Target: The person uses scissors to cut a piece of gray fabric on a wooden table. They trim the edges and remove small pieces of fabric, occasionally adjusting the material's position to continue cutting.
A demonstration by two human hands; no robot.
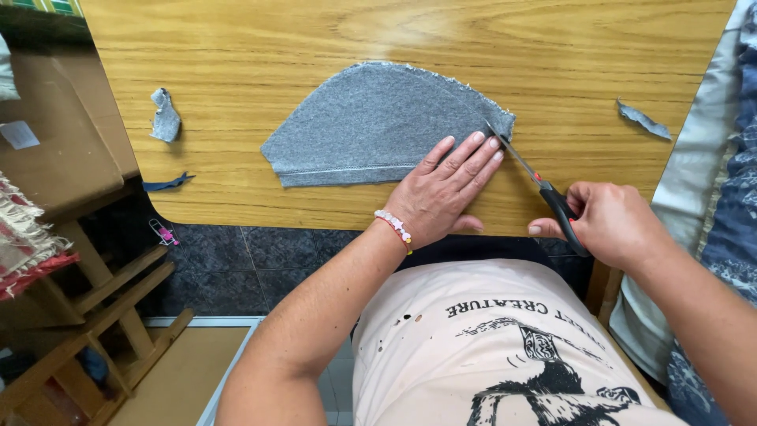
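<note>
Cloth (371,126): grey, half-round, flat on wooden surface (236,47).
Left hand (445,193): open, flat, pressing cloth's right corner.
Right hand (611,221): gripping scissors (532,177), blades at that corner.
Scraps (165,117): left and right of cloth.

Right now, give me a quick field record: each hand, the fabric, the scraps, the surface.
left hand: flat, pressing the grey fabric's right end
right hand: gripping black-handled scissors, blade tips at the fabric's right edge
grey fabric: half-round piece, straight hemmed edge toward the person
scraps: grey scrap left, grey sliver right
surface: wooden table
</note>
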